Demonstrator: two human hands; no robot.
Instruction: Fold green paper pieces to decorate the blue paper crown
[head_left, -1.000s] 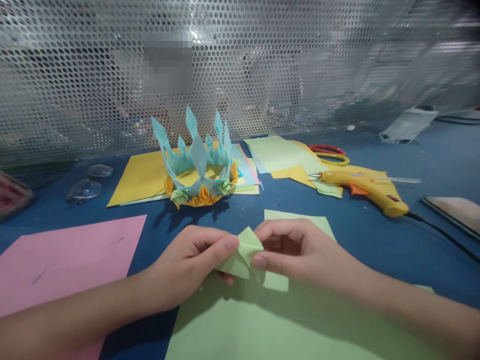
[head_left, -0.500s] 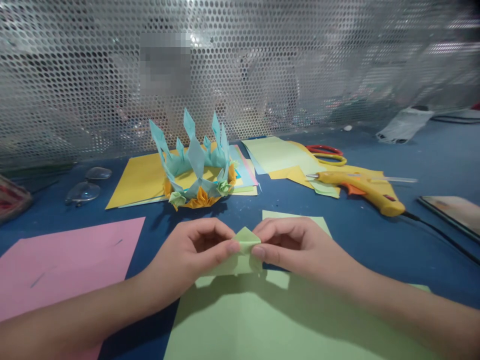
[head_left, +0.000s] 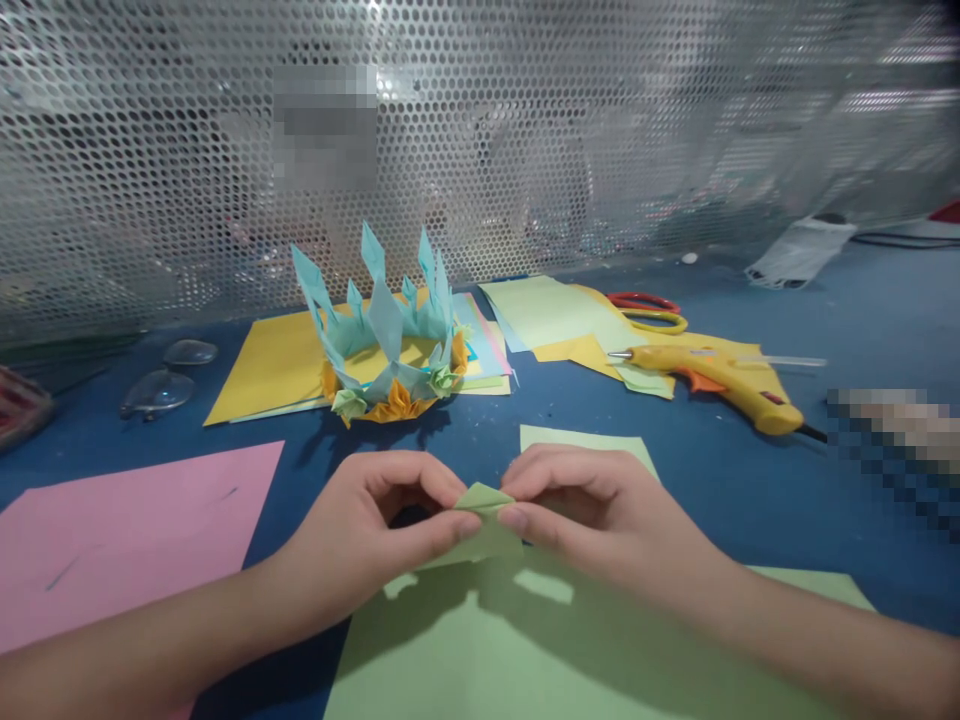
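Between both hands is a small piece of folded green paper (head_left: 486,520), its top coming to a point. My left hand (head_left: 382,515) pinches its left side between thumb and fingers. On the opposite side, my right hand (head_left: 585,505) grips it the same way, thumb toward me. A large green sheet (head_left: 480,660) lies beneath the hands, with their shadows across it. Beyond them stands a light blue paper crown (head_left: 386,330) with tall points and orange and green paper flowers round its base.
A pink sheet (head_left: 142,540) lies at left, below a pair of glasses (head_left: 157,392). Behind the crown are yellow sheets (head_left: 259,365). To the right are a yellow glue gun (head_left: 720,380) and scissors (head_left: 652,318). A perforated metal panel (head_left: 480,220) closes off the back.
The pointed top of the folded green paper now looks flatter, tipped over more. Both hands sit slightly lower in view and keep their pinch. The whole view has shifted a little.
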